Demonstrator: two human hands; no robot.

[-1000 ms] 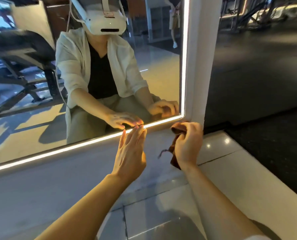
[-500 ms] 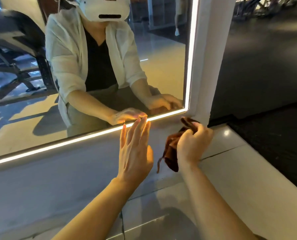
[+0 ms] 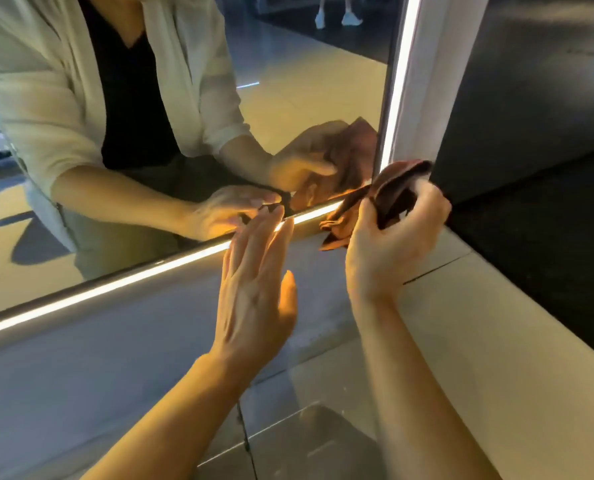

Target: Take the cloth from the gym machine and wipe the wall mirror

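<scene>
The wall mirror [image 3: 288,81] fills the upper left, edged by a lit strip along its bottom and right side. My right hand [image 3: 389,247] grips a crumpled reddish-brown cloth [image 3: 389,192] at the mirror's lower right corner, the cloth touching the lit frame there. My left hand [image 3: 257,282] is flat with straight fingers, its fingertips at the mirror's bottom lit edge, holding nothing. The mirror reflects both hands, the cloth and a person in a white jacket.
A white frame post [image 3: 434,81] stands right of the mirror. Below the mirror runs a pale grey wall band [image 3: 81,358], then light floor tiles [image 3: 496,341]. Dark floor [image 3: 548,150] lies to the right.
The view has moved closer and lower toward the mirror's corner. My right hand has lifted the cloth up against the lower right corner. My left hand stays flat at the bottom edge.
</scene>
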